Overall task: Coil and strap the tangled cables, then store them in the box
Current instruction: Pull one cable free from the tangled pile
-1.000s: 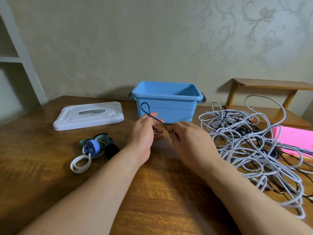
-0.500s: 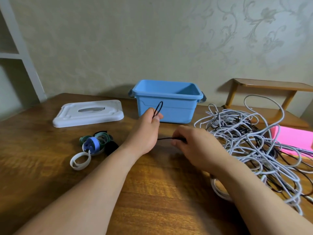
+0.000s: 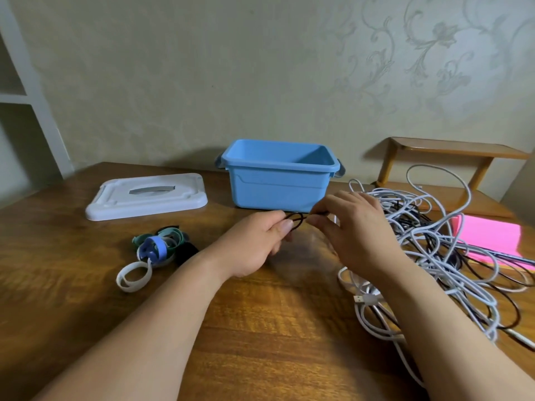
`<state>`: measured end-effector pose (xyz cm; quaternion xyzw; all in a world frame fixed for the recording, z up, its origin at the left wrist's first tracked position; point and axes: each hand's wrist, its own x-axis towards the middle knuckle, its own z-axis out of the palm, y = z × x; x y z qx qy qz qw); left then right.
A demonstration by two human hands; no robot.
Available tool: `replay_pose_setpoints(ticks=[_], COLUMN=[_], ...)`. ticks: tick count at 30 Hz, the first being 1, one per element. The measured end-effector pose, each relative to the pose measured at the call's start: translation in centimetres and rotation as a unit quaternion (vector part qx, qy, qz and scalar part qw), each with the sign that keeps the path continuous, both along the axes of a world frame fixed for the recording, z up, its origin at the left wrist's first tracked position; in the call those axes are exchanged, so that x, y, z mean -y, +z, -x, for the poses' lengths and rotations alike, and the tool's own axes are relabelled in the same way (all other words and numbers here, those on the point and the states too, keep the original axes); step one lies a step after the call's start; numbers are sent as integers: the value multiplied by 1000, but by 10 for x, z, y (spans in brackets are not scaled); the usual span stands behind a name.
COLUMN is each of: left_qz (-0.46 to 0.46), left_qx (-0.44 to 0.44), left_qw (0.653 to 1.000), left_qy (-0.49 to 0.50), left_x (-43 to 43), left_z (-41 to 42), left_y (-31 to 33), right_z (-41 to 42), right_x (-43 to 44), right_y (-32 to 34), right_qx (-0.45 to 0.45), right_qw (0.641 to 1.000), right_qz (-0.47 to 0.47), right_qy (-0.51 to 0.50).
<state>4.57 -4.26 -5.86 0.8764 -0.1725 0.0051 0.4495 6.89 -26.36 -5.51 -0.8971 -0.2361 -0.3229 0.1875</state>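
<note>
Cable [image 3: 298, 219], black: few small loops, pinched in left hand [image 3: 254, 247] thumb and forefinger, just in front of box [image 3: 275, 186]. Right hand [image 3: 359, 227]: drawn in beside left since half a second ago, fingertips pinching next turn. Coil one loop fuller; tangle [image 3: 428, 238] and straps [image 3: 156, 250] still waiting

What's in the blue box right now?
Only bare inner walls show in the box, nothing else. Its floor is hidden behind the front wall.
</note>
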Motion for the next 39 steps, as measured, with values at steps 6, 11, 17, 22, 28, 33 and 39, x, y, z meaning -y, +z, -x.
replay_pose_setpoints(ticks=[6,11,17,22,28,33,39], left_qz=[-19,-18,358,424,473,521,603], left_qx=[-45,76,11,-75,-97,-107,-112], left_qw=[999,997,930,898,875,841,777], left_qy=[-1,6,79,89,38,103,144], left_x=[13,13,-5,27,46,37,27], left_z=[3,4,-8,-6,-3,-10,-11], left_y=[0,0,5,-7,-12,-12,8], right_z=[3,2,-5,7,17,23,19], right_x=[-10,-8,3,-16,-39,-52,-48], right_y=[0,2,2,6,1,-6,-8], right_qx=[22,-8,42,105,83,34,-9], right_qw=[999,999,996,990,995,998,999], right_qz=[11,-3,-38,-32,31,43,32], right_qy=[24,38,-72,-91,-48,22,19])
